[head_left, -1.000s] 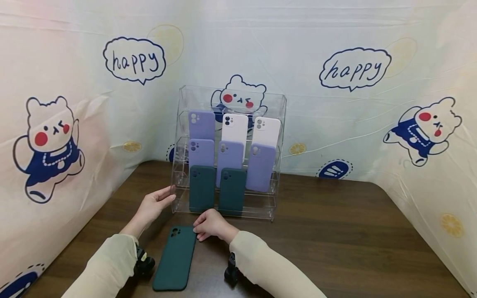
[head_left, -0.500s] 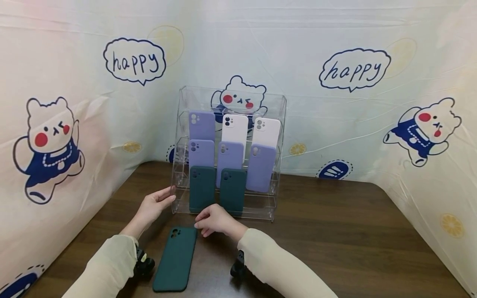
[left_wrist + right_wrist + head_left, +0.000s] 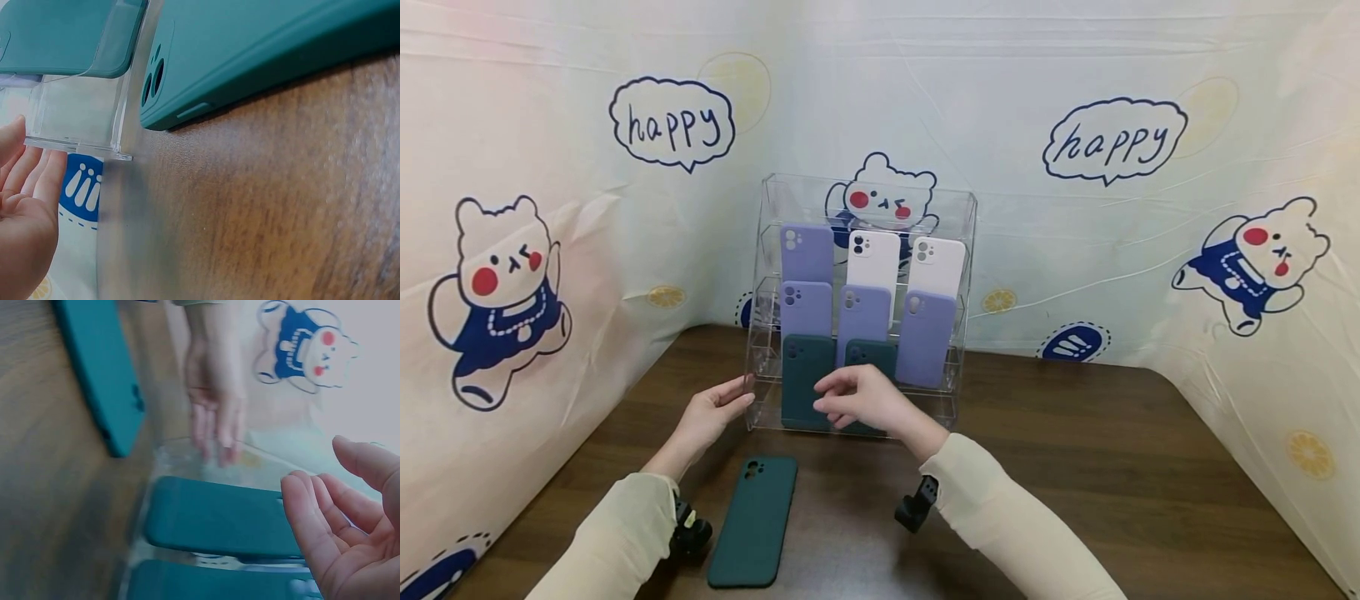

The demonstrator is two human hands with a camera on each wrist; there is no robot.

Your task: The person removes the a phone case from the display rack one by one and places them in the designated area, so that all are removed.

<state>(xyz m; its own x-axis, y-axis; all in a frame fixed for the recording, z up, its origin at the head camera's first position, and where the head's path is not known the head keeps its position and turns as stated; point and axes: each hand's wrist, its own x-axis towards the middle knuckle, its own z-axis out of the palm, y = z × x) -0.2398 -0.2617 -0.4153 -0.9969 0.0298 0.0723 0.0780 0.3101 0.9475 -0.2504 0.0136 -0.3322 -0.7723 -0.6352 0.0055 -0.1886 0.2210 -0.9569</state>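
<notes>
Phone case [image 3: 751, 525], dark green, lying camera-side up on the brown table [image 3: 1060, 467] before the clear rack [image 3: 921, 407]; its long axis runs front to back, leaning slightly right, camera cutouts [image 3: 753, 470] at the far left corner, toward the rack. Left hand [image 3: 706, 417] reaches forward, extended fingers at the rack's left side, though thumb contact is hard to tell; right hand [image 3: 871, 400], fingers pointing left, hangs before the green cases [image 3: 803, 375] in the rack, thumb and fingertips apart, holding nothing.
</notes>
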